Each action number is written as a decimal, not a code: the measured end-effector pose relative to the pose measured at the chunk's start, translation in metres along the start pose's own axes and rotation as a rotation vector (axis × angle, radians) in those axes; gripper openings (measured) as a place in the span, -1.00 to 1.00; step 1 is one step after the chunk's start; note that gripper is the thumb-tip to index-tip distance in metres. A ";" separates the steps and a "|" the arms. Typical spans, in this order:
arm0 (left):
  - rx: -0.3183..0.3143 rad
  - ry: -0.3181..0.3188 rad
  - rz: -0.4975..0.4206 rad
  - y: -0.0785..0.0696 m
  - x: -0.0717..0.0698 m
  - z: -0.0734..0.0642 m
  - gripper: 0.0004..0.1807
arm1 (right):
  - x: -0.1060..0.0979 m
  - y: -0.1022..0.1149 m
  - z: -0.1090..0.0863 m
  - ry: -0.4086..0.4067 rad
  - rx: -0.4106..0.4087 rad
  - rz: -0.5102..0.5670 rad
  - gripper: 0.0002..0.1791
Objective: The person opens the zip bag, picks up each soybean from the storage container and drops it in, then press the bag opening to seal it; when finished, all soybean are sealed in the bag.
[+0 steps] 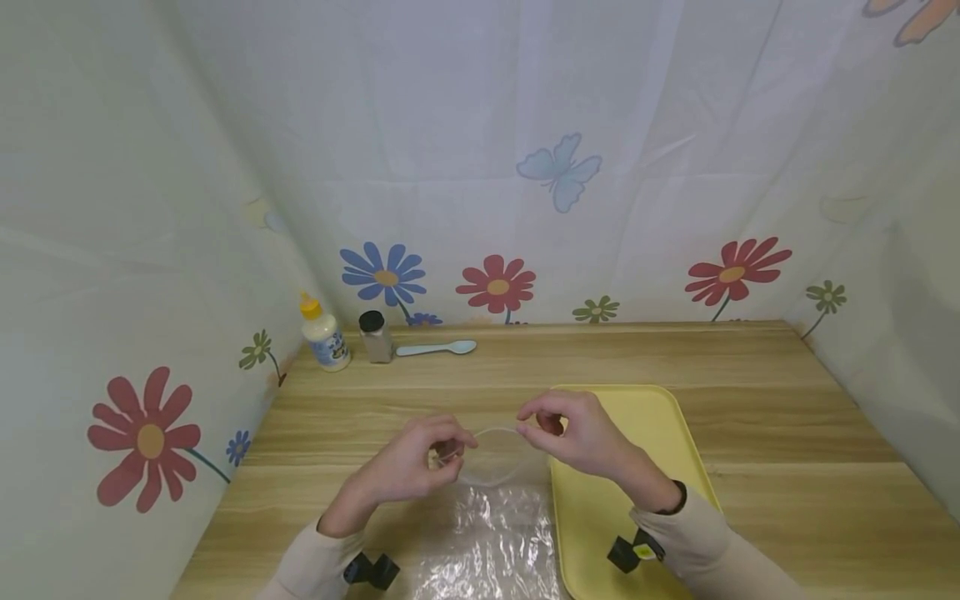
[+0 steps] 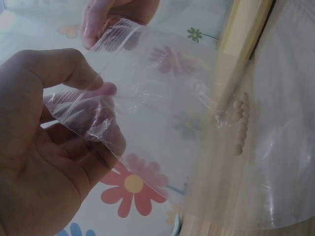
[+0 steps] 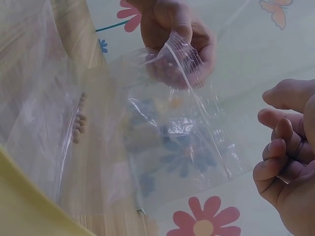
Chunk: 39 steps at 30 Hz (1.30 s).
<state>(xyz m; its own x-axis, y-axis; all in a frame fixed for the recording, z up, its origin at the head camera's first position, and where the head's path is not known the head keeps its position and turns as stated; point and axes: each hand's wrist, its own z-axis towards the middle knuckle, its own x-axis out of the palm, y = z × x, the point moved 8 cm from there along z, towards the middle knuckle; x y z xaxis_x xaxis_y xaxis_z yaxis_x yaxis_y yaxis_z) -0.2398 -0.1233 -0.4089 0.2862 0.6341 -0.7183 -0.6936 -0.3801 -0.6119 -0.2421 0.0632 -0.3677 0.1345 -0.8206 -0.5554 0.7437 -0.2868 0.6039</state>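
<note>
A clear zip bag hangs with its mouth up, a ring of its rim standing apart in the head view. My left hand pinches the rim at one side between thumb and fingers. On the other side my right hand is by the rim, its fingers loosely bent. In the right wrist view a gap separates thumb and forefinger, with nothing between them. Several small round tan balls show through the bag low down. Crinkled clear plastic spreads below the hands; whether it is all one bag I cannot tell.
A yellow tray lies under my right forearm. At the back left stand a glue-like bottle with a yellow cap and a small black-lidded jar. A pale blue spoon lies beside them. Flowered cloth walls the table's back.
</note>
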 end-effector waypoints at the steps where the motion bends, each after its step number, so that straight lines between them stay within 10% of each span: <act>1: 0.001 0.000 0.000 0.000 0.000 0.000 -0.71 | 0.000 0.000 0.000 -0.003 -0.001 -0.002 -0.93; 39: 0.004 0.000 0.006 0.000 0.002 -0.001 -0.71 | -0.017 -0.044 0.001 -0.025 0.117 -0.042 -0.94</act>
<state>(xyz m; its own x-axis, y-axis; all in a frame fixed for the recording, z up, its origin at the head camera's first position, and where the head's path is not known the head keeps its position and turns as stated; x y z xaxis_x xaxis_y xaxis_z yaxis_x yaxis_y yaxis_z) -0.2386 -0.1226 -0.4101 0.2818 0.6322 -0.7218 -0.6976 -0.3815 -0.6065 -0.2775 0.0890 -0.3846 0.0878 -0.8182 -0.5682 0.6664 -0.3757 0.6440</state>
